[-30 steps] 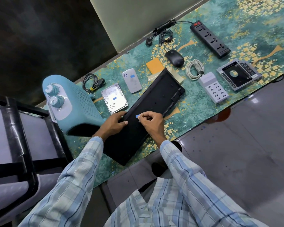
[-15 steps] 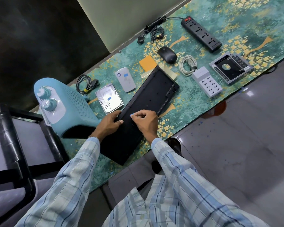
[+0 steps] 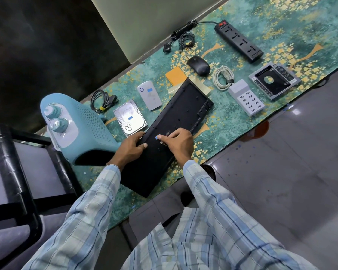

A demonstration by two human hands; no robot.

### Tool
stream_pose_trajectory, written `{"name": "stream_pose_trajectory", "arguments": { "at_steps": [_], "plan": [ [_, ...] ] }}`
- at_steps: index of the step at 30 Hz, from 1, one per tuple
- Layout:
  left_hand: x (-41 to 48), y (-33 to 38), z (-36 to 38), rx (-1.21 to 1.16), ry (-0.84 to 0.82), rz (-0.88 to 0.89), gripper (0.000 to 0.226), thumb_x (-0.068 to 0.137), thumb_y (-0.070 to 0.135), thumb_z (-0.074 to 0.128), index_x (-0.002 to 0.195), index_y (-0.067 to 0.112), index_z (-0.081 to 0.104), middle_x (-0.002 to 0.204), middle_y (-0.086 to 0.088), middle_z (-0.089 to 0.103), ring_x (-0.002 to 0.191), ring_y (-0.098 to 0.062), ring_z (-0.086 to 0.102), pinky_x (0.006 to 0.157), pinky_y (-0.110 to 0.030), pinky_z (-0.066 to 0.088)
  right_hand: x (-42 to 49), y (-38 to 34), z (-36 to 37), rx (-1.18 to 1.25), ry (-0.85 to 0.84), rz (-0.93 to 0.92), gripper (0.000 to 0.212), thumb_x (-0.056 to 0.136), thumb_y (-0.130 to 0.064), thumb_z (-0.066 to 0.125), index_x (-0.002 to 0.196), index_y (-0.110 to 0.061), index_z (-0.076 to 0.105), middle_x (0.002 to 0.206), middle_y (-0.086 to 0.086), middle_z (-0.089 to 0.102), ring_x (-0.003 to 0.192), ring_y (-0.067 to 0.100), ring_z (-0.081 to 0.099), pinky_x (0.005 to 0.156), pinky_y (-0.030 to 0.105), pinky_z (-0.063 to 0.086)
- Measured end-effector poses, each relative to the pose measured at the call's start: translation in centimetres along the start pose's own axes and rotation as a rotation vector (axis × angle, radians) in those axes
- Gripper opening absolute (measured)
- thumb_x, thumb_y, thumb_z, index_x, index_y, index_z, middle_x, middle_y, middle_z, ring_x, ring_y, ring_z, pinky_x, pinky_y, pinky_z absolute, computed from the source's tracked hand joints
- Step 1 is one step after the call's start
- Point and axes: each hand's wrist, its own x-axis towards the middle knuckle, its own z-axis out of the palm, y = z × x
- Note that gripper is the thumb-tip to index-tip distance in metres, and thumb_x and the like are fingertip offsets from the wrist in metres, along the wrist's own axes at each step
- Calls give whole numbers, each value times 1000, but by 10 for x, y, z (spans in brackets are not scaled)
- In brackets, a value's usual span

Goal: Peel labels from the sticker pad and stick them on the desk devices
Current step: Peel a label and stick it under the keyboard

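Both hands work on a black keyboard (image 3: 172, 133) that lies face down and slanted across the patterned tabletop (image 3: 242, 121). Left hand (image 3: 130, 149) clamps the keyboard's left edge, thumb on the back panel and fingers curled over the rim. Right hand (image 3: 177, 144) rests on the back panel just right of it, fingertips pressing a small blue label (image 3: 157, 137) flat against the plastic; the two hands are close but apart.

Taking the keyboard as landmark: to its left stands a teal heater (image 3: 80, 131) with two knobs, its base almost touching the keyboard's near end. Just left of the keyboard's middle lies a hard drive (image 3: 129, 118) with a blue label on it, and beyond that a grey power bank (image 3: 149, 95), also labelled, with a coiled black cable (image 3: 101, 101) further left. Touching the keyboard's far corner are pale backing strips (image 3: 200, 86), and an orange sticker pad (image 3: 176, 75) lies just beyond them. Right of the far end sits a white multi-port charger (image 3: 246, 97) with a coiled white cable (image 3: 222, 77) behind it, and further right a silver drive caddy (image 3: 274, 80). Beyond the pad rests a black mouse (image 3: 198, 65). Farthest back are a black power strip (image 3: 239, 40) and a tangle of dark cords (image 3: 183, 40) near the wall.
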Motion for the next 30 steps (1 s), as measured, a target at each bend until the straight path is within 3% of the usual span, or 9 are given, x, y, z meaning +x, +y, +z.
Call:
{"name": "stream_pose_trajectory", "arguments": {
  "at_steps": [3, 7, 10, 13, 18, 21, 25, 28, 30],
  "plan": [
    [-4, 2, -2, 7, -15, 4, 34, 95, 15, 62, 129, 21, 60, 116, 1, 69, 108, -22, 66, 94, -35, 51, 2, 5, -5, 131, -27, -8, 29, 82, -36, 81, 76, -11, 69, 67, -6, 66, 60, 9, 61, 58, 27, 46],
    [-14, 11, -5, 58, 10, 62, 33, 92, 21, 63, 125, 26, 62, 112, 1, 73, 101, -22, 69, 91, -42, 55, 0, 14, -15, 301, -131, 47, 20, 89, -32, 72, 89, -12, 68, 80, 7, 71, 69, 21, 69, 65, 34, 57],
    [-25, 25, -1, 199, 120, 156, 41, 92, 18, 64, 132, 23, 59, 113, -4, 74, 101, -28, 68, 84, -37, 53, 0, 15, -30, 441, -236, 106, 29, 95, -36, 68, 99, -8, 65, 85, 9, 71, 63, 15, 64, 57, 28, 49],
    [-40, 39, 7, 355, 199, 228, 48, 92, 22, 62, 139, 28, 54, 111, -10, 75, 96, -36, 69, 77, -44, 56, -1, 13, -48, 633, -335, 205, 48, 96, -49, 63, 109, -3, 63, 90, 13, 73, 63, 20, 64, 52, 26, 46],
    [-65, 45, 28, 451, 205, 348, 57, 90, 25, 57, 145, 39, 49, 118, 5, 71, 88, -27, 70, 64, -39, 57, -15, 33, -67, 793, -462, 278, 79, 71, -80, 68, 109, -11, 65, 101, 15, 75, 70, 25, 72, 51, 25, 51],
    [-75, 42, 43, 477, 180, 375, 61, 86, 31, 59, 145, 42, 49, 123, 10, 68, 89, -23, 69, 60, -37, 56, -29, 44, -79, 808, -470, 255, 69, 81, -75, 60, 109, -14, 72, 102, 15, 75, 73, 25, 73, 57, 26, 53],
    [-77, 36, 64, 441, 162, 336, 82, 71, 45, 69, 149, 38, 44, 139, 7, 58, 111, -21, 63, 78, -37, 57, -43, 60, -92, 804, -404, 251, 55, 93, -62, 55, 105, -13, 76, 103, 16, 76, 76, 25, 74, 68, 31, 56],
    [-73, 33, 78, 455, 112, 234, 110, 60, 63, 70, 157, 33, 29, 155, -7, 42, 134, -30, 46, 106, -43, 44, -46, 73, -98, 803, -319, 259, 43, 97, -51, 57, 94, -10, 71, 91, 13, 75, 72, 22, 71, 64, 30, 57],
    [-66, 28, 86, 468, 94, 159, 124, 52, 72, 68, 159, 31, 22, 159, -12, 35, 142, -32, 37, 114, -45, 35, -44, 81, -98, 812, -286, 288, 40, 102, -44, 54, 106, -7, 67, 93, 13, 74, 72, 21, 71, 62, 30, 57]
  ]
}}
